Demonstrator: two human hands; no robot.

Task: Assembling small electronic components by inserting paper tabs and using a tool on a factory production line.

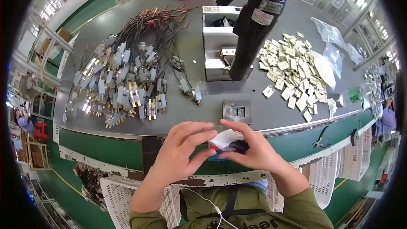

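Observation:
Both my hands are at the front edge of the workbench. My right hand (258,146) curls around a crumpled white piece (227,138), perhaps paper or cloth, with a dark item (238,146) beside it; the kind of the dark item is unclear. Facing it, my left hand (184,146) has its fingers bent and apart, the fingertips close to the white piece. Below the fingers a small red and blue object (216,154) shows in part. Just beyond my hands a square metal block (237,111) with a slotted recess lies on the bench.
Wired grey parts with brass pins (123,76) are heaped left. Cream plastic pieces (292,70) lie right, near clear bags (333,55) and a bottle (354,95). A machine (216,42) with a thick black cylinder (254,34) rises centrally. Pliers (321,142) rest on the green ledge.

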